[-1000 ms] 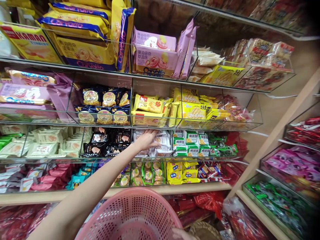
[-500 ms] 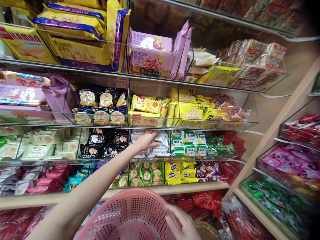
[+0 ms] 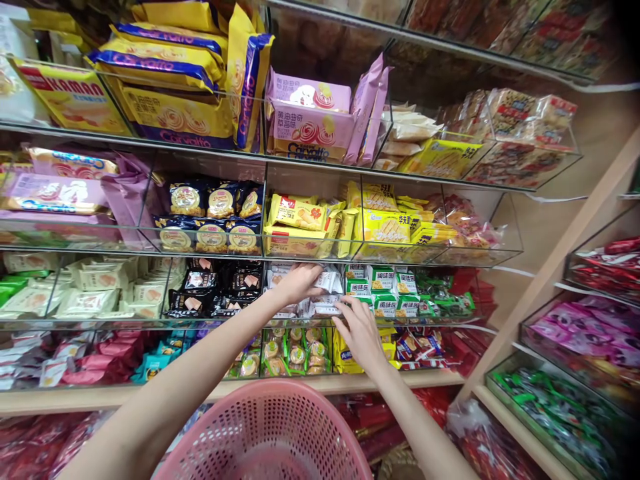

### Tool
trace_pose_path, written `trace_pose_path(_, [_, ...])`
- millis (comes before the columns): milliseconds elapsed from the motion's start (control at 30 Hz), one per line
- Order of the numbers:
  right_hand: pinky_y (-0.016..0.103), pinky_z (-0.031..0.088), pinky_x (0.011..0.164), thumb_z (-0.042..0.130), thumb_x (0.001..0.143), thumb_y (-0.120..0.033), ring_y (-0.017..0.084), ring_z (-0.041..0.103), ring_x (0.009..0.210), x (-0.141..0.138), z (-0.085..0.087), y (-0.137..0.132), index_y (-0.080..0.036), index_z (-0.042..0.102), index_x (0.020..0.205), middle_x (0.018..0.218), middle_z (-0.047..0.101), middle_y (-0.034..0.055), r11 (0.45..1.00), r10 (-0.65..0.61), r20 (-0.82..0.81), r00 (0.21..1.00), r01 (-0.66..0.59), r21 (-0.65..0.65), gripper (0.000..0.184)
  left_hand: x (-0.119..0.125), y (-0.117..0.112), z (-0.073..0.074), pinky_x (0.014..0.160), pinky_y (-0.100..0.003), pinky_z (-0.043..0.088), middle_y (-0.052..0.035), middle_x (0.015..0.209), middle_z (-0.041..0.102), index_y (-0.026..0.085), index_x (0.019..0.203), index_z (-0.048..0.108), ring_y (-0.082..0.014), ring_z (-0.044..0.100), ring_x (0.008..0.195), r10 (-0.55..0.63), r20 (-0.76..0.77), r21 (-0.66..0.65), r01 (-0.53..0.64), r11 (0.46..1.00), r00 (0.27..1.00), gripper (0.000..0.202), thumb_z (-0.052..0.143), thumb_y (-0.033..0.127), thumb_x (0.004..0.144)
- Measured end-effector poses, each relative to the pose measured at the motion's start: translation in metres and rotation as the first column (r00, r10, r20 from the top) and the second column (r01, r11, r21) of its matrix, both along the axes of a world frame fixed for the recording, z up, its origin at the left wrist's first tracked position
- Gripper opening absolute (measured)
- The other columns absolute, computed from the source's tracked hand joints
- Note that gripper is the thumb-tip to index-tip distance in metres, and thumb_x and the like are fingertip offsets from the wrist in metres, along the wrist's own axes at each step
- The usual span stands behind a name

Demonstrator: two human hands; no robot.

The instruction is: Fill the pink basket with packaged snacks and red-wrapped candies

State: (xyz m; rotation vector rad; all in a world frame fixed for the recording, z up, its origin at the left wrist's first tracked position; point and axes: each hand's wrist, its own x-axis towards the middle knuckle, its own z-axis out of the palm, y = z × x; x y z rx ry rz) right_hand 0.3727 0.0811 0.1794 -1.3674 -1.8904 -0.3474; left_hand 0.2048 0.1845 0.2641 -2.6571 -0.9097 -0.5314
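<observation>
The right hand (image 3: 357, 333), at the rim of the pink basket (image 3: 227, 430) half a second ago, is now up by the front of the clear bin (image 3: 300, 320) that holds white packets (image 3: 325, 305); its fingers are loosely spread, contact unclear. The left hand (image 3: 299, 282) stays over those packets, fingers partly curled, any grip hidden. Black packets (image 3: 244, 281) fill the compartment to the left, green-and-white packets (image 3: 385, 305) the one to the right
</observation>
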Motion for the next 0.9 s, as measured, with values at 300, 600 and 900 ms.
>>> trace_pose_path(300, [0.038, 0.037, 0.086, 0.046, 0.087, -0.031, 0.024, 0.047, 0.101, 0.007, 0.004, 0.0, -0.021, 0.058, 0.097, 0.11, 0.053, 0.0082, 0.998, 0.064, -0.074, 0.995, -0.064, 0.007, 0.019, -0.014, -0.029, 0.003, 0.084, -0.036, 0.04, -0.0081, 0.108, 0.054, 0.018, 0.116, 0.045, -0.0235, 0.05, 0.1, -0.104, 0.039, 0.055, 0.102, 0.993, 0.994, 0.044, 0.057, 0.036, 0.078])
trace_pose_path(600, [0.036, 0.044, 0.083, 0.056, 0.079, -0.042, 0.02, 0.056, 0.09, 0.002, 0.011, -0.007, -0.02, 0.056, 0.092, 0.094, 0.062, 0.0043, 0.948, 0.201, -0.621, 0.758, -0.311, -0.073, 0.025, -0.041, -0.077, 0.009, 0.087, -0.037, 0.04, -0.0072, 0.11, 0.052, 0.022, 0.12, 0.042, -0.022, 0.047, 0.101, -0.181, 0.3, -0.046, 0.204, 0.978, 0.936, 0.043, 0.054, 0.029, 0.079])
trace_pose_path(900, [0.026, 0.055, 0.065, 0.065, 0.074, -0.03, 0.014, 0.066, 0.07, -0.034, 0.007, -0.051, -0.019, 0.057, 0.097, 0.085, 0.069, 0.0019, 0.659, -0.175, -0.984, 0.04, -0.738, -0.147, 0.027, -0.048, -0.131, -0.013, 0.082, -0.034, 0.043, -0.0064, 0.106, 0.053, 0.021, 0.118, 0.044, -0.0202, 0.049, 0.097, -0.146, 0.352, -0.216, 0.233, 0.948, 0.924, 0.042, 0.056, 0.026, 0.078])
